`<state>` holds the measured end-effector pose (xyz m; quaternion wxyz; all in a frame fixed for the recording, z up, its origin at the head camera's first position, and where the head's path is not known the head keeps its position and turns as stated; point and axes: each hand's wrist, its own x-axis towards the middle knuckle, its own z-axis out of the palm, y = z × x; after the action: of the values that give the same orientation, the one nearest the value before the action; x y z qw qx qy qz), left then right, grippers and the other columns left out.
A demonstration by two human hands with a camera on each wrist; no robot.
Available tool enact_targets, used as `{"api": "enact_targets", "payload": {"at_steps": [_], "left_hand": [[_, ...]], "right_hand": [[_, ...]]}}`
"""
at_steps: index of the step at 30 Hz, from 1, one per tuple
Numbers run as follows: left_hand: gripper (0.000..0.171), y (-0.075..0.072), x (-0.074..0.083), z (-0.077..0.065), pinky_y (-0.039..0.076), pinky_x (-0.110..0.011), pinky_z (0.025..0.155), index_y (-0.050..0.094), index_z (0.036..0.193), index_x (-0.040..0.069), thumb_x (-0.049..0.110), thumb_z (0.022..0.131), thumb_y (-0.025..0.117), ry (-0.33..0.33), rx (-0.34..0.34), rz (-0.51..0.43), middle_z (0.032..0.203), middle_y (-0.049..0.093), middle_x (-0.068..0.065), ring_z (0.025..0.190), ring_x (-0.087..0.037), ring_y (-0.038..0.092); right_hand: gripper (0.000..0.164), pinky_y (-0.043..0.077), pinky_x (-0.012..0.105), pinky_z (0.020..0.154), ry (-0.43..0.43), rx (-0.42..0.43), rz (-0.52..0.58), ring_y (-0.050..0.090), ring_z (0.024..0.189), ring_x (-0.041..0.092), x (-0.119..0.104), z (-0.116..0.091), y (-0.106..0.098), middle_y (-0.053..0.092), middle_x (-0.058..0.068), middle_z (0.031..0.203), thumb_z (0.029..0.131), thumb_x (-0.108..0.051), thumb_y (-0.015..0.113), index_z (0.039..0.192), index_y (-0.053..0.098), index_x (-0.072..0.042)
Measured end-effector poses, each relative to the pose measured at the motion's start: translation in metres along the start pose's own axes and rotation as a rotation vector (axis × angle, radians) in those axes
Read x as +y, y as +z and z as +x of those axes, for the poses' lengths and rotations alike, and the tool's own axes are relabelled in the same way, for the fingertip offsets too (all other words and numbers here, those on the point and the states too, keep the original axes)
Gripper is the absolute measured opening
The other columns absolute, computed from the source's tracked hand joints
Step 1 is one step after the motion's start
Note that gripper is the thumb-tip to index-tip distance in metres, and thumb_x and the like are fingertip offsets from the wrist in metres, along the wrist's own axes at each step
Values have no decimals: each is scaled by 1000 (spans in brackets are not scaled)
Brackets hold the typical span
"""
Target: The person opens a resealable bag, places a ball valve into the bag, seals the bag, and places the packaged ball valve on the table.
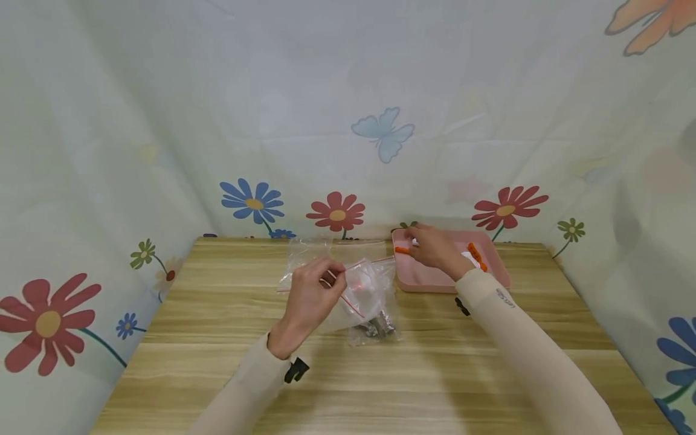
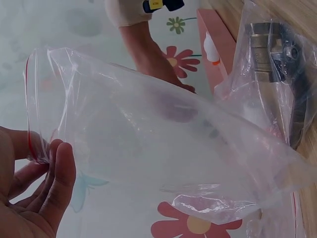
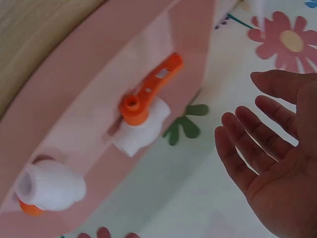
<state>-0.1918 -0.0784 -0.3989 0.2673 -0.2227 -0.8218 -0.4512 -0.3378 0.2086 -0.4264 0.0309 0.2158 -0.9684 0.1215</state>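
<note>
My left hand point(image 1: 312, 290) pinches the edge of a clear zip-lock bag point(image 2: 124, 124) with a red seal line, between thumb and fingers. The bag hangs partly over another clear bag that holds a brass-coloured metal valve point(image 2: 263, 52) with a dark handle. Over the pink tray point(image 1: 421, 289), my right hand point(image 3: 277, 148) has its fingers spread loosely, with nothing in its grasp. Near it in the tray lies a white plastic ball valve point(image 3: 143, 131) with an orange lever. A second white valve point(image 3: 54, 186) lies farther along, its orange part mostly hidden.
More clear plastic point(image 1: 304, 254) lies flat on the wooden table point(image 1: 217, 338), behind and left of the left hand. The tray stands at the table's back right, close to a flower-printed curtain point(image 1: 304, 139) that surrounds the back and sides.
</note>
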Motion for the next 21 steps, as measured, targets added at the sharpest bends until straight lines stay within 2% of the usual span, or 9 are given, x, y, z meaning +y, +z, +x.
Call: {"api": "enact_targets", "payload": {"at_steps": [6,11,16,18,21], "left_hand": [[6,1,0,0,53,-18,57,71,84,5,0,84,68,7,4,-17,75,68,-5,62,-9,64],[7,2,-1,-1,54,-18,57,70,84,6,0,84,68,1,-6,-21,75,67,-4,62,-9,63],[8,3,-1,-3,54,-18,58,70,85,7,-1,84,69,-16,-21,-20,75,67,-3,64,-8,63],[8,2,-1,-3,54,-18,58,70,85,7,0,84,69,-20,-22,-15,75,67,-3,64,-8,63],[7,1,-1,-3,54,-18,58,70,85,7,0,84,69,-27,-24,-12,75,67,-4,64,-9,63]], "right_hand": [[41,54,48,89,90,-111,-31,63,99,31,9,17,25,61,15,129,90,-16,66,129,58,-7],[43,54,46,85,118,-157,0,64,103,32,12,21,40,55,17,135,93,-10,59,135,53,-5],[36,52,42,75,112,-176,-45,66,92,30,14,21,51,62,18,119,96,-11,55,132,52,-6],[31,50,42,74,93,-178,-65,65,87,28,13,21,53,65,18,110,95,-10,55,126,55,-5],[27,52,43,79,63,-165,-82,64,89,27,12,21,55,67,16,108,93,-7,55,119,61,-5]]}}
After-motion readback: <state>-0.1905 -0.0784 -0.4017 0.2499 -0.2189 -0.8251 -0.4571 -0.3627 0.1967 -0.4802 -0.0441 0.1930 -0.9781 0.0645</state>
